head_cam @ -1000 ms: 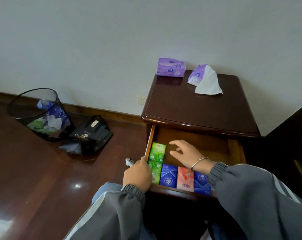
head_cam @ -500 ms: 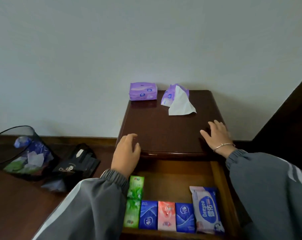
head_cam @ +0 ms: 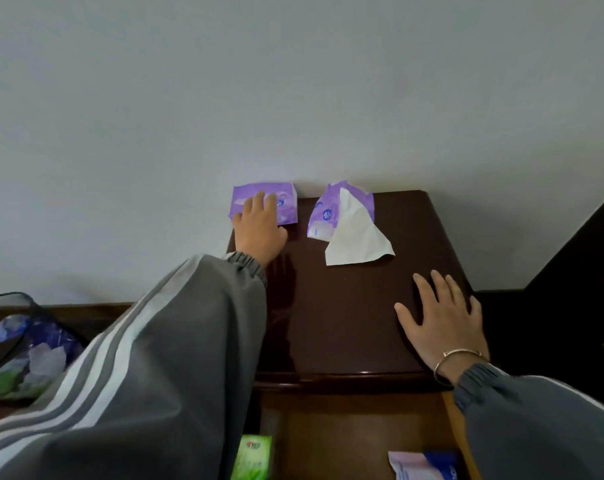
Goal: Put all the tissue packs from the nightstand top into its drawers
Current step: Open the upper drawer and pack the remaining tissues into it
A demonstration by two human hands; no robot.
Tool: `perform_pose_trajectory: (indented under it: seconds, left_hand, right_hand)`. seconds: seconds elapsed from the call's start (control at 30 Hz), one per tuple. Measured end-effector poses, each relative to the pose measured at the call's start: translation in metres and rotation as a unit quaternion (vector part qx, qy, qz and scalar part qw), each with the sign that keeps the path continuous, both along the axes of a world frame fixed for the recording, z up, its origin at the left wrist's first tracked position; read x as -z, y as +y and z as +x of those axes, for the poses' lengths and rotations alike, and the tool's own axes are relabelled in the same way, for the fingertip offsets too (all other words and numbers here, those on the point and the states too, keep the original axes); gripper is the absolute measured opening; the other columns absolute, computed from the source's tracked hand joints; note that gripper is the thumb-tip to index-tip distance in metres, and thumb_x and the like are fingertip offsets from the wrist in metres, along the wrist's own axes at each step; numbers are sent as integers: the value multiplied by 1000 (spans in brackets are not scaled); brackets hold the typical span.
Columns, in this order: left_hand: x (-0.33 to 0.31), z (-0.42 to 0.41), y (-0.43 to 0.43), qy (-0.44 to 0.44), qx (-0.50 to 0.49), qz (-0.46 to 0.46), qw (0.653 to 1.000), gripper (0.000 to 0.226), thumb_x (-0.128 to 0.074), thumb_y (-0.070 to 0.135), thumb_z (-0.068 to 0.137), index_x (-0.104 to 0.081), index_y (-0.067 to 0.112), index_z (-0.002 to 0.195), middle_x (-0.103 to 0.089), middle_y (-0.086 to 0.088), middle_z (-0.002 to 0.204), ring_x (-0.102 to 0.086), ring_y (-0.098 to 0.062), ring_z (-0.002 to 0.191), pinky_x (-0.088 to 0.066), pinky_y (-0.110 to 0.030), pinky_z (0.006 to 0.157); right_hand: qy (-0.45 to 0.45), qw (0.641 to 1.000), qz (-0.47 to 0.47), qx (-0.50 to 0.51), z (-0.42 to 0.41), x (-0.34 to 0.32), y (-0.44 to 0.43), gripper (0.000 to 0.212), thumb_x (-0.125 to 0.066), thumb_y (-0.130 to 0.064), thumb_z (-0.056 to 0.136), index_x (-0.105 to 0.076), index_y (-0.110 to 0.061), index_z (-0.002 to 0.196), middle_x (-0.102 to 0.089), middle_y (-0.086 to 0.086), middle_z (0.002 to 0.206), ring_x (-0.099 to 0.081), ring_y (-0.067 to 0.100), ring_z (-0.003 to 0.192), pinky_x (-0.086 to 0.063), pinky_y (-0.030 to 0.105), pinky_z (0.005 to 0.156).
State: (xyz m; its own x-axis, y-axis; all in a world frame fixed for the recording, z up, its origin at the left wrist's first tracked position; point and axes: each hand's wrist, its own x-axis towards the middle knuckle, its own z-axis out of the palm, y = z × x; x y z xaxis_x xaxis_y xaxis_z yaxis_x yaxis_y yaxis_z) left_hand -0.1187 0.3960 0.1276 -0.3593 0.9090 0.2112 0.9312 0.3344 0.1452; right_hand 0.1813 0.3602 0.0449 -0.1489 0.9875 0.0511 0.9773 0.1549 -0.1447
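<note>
- Since half a second ago, the left hand [head_cam: 259, 233] has gone from the front-left edge of the dark brown glossy wooden nightstand top [head_cam: 345, 323] to its back-left corner. The right hand [head_cam: 442, 323] has stayed on the right side of the top. More of the open drawer is cut off at the bottom of the frame.
- Lower left of frame: a black mesh wastebasket [head_cam: 2, 327] on the floor, with blue, white and green crumpled wrappers inside.
- Lower left to centre: a grey sleeve with pale stripes [head_cam: 148, 375] runs up to the left hand.
- Upper centre: the left hand's fingers lie over the sealed purple plastic tissue pack [head_cam: 286, 206], touching it. They look fairly straight, with no clear curl round it. The pack is against the wall at the back-left corner and overhangs the left edge.
- Just right of it, apart from the hand: an opened purple tissue pack [head_cam: 323, 213] on the back of the top, with a white tissue sheet [head_cam: 356, 240] sticking out toward the front.
- Right of centre: the right hand rests flat on the front-right part of the top, fingers spread, holding nothing. A thin silver bangle [head_cam: 460, 355] is on the wrist.
- The hands are well apart.
- Bottom centre: the open wooden drawer [head_cam: 328, 445] holds a green tissue pack [head_cam: 254, 457] at its left side.
- Bottom right: a pink and blue wipes pack [head_cam: 422, 465] at the drawer's right side, cut off by the frame.
</note>
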Motion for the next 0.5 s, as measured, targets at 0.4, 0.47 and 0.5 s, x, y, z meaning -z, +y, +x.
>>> perform_pose_trajectory:
  seconds: [0.4, 0.47, 0.5]
  left_hand:
    - [27, -42, -9, 83, -10, -34, 996, 20, -51, 15, 90, -60, 3, 102, -63, -20, 105, -58, -39, 97, -41, -42, 81]
    - [29, -31, -31, 53, 8, -16, 998, 28, -55, 28, 90, -62, 2, 96, -63, -22, 99, -59, -41, 91, -41, -43, 74]
    - [30, -25, -43, 43, 14, -11, 999, 31, -55, 33, 90, -63, 3, 96, -62, -22, 98, -58, -40, 90, -41, -43, 73]
  right_hand:
    - [19, 1000, 6, -2, -1, -3, -3, 67, -27, -64, 85, -23, -33, 145, -21, -3, 156, -14, 17, 145, -17, 48, 115]
    - [16, 1000, -5, -5, 0, -5, -3, 66, -29, -63, 87, -23, -33, 145, -20, -3, 156, -13, 17, 145, -16, 48, 115]
    - [15, 1000, -11, -7, 0, -7, -3, 65, -30, -63, 87, -24, -33, 145, -20, -3, 156, -12, 17, 145, -16, 48, 115]
